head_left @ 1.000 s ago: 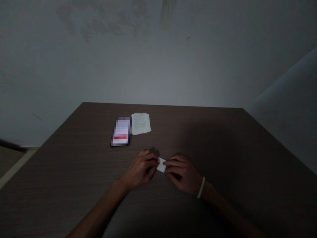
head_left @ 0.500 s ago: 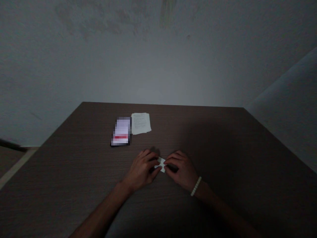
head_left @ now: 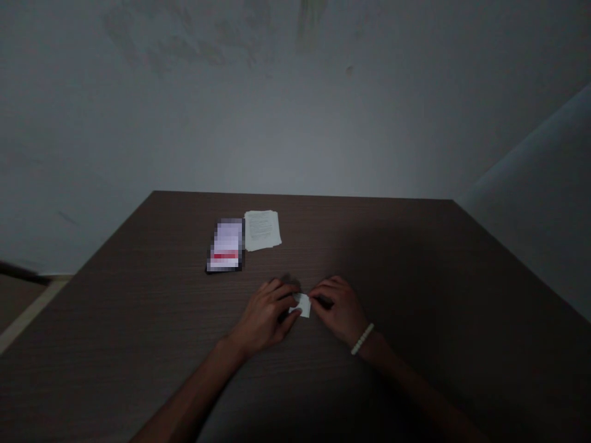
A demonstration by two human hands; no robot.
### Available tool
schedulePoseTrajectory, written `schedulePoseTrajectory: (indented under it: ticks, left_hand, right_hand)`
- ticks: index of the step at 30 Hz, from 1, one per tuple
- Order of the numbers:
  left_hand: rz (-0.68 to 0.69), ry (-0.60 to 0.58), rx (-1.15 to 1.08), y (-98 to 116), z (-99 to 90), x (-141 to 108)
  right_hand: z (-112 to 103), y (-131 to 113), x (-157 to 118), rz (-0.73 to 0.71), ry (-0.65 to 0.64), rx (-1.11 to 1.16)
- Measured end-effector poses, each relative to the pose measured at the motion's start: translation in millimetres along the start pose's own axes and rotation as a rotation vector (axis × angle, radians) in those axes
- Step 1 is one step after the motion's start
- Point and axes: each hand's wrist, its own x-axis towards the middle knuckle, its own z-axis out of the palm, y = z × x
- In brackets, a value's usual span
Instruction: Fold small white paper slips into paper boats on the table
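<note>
A small folded piece of white paper (head_left: pixel 303 305) lies on the brown table between my hands. My left hand (head_left: pixel 270 311) grips its left side, with the thumb at the near edge and the fingertips on top. My right hand (head_left: pixel 340 311), with a pale beaded bracelet (head_left: pixel 362 339) at the wrist, pinches the paper's far right corner between thumb and index finger. The left part of the paper is hidden under my left fingers.
A stack of square white printed sheets (head_left: pixel 263 231) lies farther back on the table (head_left: pixel 397 363). Left of it, close beside, is a phone (head_left: pixel 226 245) with its screen lit and blurred. A grey wall (head_left: pixel 295 123) rises behind the table's far edge.
My right thumb and index finger have come together at the paper's far right corner. The paper now shows a plainer white face and sits less tilted. My left hand has barely moved.
</note>
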Motion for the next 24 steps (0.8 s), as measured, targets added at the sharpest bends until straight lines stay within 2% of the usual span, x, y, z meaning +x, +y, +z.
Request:
schedulePoseTrajectory:
  ticks: [8, 12, 20, 24]
  left_hand:
    - [0.006, 0.012, 0.011, -0.6, 0.4, -0.6]
    - [0.0, 0.019, 0.02, -2.7, 3.1, -0.6]
    - [-0.061, 0.107, 0.072, -5.7, 7.1, -1.3]
    - [-0.091, 0.089, 0.037, -5.3, 4.1, -0.4]
  right_hand:
    - [2.1, 7.9, 7.8, 0.034, 0.051, -0.011]
    - [-2.0, 7.8, 7.5, 0.032, 0.041, -0.02]
    - [-3.3, -1.3, 7.4, 0.038, 0.007, -0.085]
    - [0.8, 0.6, 10.9, 0.028, 0.006, -0.057]
